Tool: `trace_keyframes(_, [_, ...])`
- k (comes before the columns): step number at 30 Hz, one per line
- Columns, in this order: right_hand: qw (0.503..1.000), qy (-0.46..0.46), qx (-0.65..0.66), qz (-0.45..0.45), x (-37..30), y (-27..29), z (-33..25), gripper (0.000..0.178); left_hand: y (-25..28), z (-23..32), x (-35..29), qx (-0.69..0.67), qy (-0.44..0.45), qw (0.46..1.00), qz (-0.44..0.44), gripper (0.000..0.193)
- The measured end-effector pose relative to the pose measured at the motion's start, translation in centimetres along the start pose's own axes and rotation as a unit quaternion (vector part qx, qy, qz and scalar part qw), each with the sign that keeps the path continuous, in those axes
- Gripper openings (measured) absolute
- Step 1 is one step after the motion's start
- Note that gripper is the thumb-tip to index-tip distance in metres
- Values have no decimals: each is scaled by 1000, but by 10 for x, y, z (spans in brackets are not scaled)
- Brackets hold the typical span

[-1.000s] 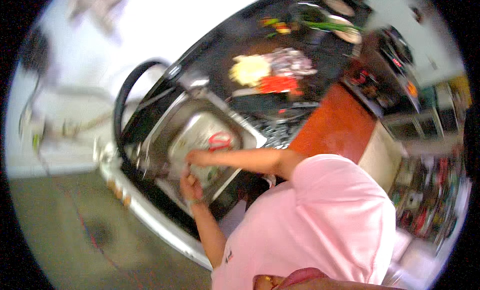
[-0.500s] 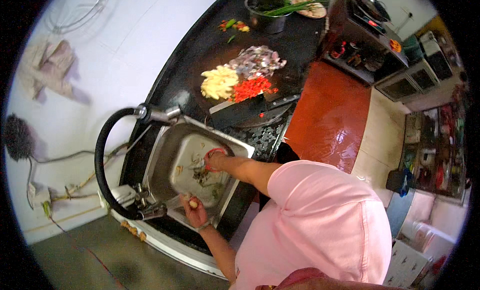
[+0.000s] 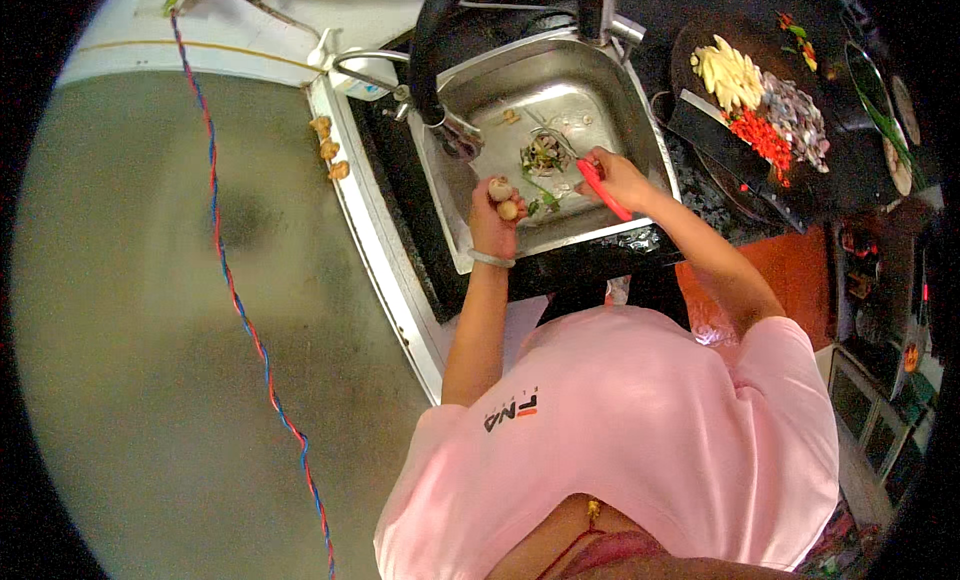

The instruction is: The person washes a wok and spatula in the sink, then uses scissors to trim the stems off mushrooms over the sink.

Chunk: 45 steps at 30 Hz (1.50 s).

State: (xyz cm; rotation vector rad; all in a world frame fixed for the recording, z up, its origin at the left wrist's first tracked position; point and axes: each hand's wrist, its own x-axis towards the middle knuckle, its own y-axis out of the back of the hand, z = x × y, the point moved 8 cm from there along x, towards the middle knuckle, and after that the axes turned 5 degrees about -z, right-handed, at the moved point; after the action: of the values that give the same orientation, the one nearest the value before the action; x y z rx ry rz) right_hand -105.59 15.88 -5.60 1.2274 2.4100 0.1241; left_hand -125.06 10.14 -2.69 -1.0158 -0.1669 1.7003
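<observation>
Over the left part of the steel sink (image 3: pixel 648 140), my left hand (image 3: pixel 490 225) is closed around two pale, round pieces (image 3: pixel 502 194); I cannot tell their kind. To the right, my right hand (image 3: pixel 618 182) grips red-handled scissors (image 3: pixel 603 190). Their metal end points into the sink, toward a small heap of dark and pale scraps (image 3: pixel 545 154) on its bottom. Green leafy bits (image 3: pixel 544 200) lie nearer me, between the hands. The black faucet hose (image 3: pixel 424 75) curves down to a spray head (image 3: pixel 458 137) just beyond my left hand.
On the black counter to the right, a dark board (image 3: pixel 690 55) bears pale yellow strips (image 3: pixel 727 72), chopped red pieces (image 3: pixel 762 140) and greyish pieces (image 3: pixel 796 115). Small brown lumps (image 3: pixel 328 150) sit on the white ledge at left. A twisted red-blue cord (image 3: pixel 245 325) hangs there.
The view has swung round, so the sink now appears higher and farther right. My right hand has drawn back from the sink bottom, bringing the red handles into sight. My left hand still holds the pale pieces.
</observation>
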Motion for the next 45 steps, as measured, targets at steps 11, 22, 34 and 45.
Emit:
trace_keyframes(11, [992, 54, -112, -7, -69, -12, -79, 54, -6, -1, 7, 39, -38, 997, 58, 43])
trace_keyframes(22, [959, 83, -272, -4, -88, -21, -107, 63, 1, 6, 8, 41, -91, 990, 98, 54])
trace_keyframes(34, [958, 30, -277, -65, -87, -38, -105, 65, -4, 22, -2, 102, -109, 979, 141, 61])
trace_keyframes(45, [951, 1, -303, -62, -74, -62, -102, 28, 3, 26, 7, 134, -134, 966, 175, 58])
